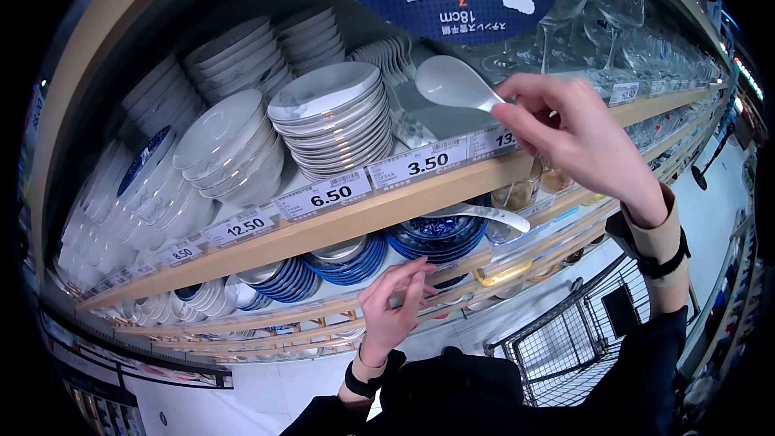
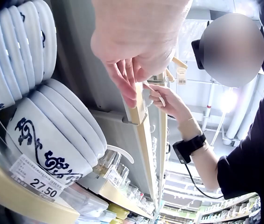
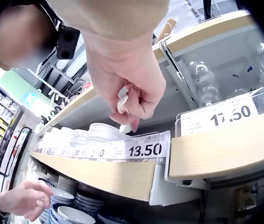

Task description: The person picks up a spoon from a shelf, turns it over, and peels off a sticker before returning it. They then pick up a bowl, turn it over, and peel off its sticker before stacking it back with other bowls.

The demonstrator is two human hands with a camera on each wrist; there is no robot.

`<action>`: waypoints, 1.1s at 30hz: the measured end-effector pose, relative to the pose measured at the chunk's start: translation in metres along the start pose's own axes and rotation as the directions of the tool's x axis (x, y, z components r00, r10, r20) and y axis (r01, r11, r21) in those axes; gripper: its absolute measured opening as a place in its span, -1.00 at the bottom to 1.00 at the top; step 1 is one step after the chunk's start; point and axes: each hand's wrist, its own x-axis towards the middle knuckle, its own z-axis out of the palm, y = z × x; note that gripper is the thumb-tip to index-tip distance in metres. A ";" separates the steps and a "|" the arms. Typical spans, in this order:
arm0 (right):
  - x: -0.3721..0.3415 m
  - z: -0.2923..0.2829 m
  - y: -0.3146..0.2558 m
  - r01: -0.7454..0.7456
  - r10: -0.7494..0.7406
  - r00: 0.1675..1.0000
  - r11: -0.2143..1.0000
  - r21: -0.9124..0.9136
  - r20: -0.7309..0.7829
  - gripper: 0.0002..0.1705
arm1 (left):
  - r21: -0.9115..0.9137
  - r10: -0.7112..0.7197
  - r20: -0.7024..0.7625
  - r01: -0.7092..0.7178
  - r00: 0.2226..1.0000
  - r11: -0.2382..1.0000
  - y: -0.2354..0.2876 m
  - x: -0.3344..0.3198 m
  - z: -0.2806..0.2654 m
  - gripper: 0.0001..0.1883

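Evidently lifted, not yet set down, the white spoon points to ten o'clock, right hand pinching it; left hand loosely curled, empty.

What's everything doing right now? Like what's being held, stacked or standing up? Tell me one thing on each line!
Right hand: pinching the white spoon
White spoon: held up, bowl facing the head camera
Left hand: loosely curled, nothing seen in it
White bowls: stacked
Blue bowls: stacked, on a lower shelf
Stemmed glasses: standing upright
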 end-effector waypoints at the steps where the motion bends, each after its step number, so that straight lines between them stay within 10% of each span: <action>1: 0.007 -0.001 0.002 -0.018 0.018 1.000 1.000 -0.004 0.019 -0.68 | 0.003 -0.009 0.001 0.009 1.000 1.000 0.000 0.001 -0.003 -0.77; 20: 0.105 0.029 0.022 -0.147 0.256 0.881 0.948 -0.283 0.399 -0.64 | -0.031 -0.006 0.154 0.011 0.988 0.999 -0.019 0.015 -0.004 -0.78; 33: 0.113 0.059 0.030 -0.302 0.290 0.859 0.953 -0.040 0.422 -0.66 | -0.035 0.003 0.190 0.004 0.982 0.999 -0.027 0.020 -0.004 -0.81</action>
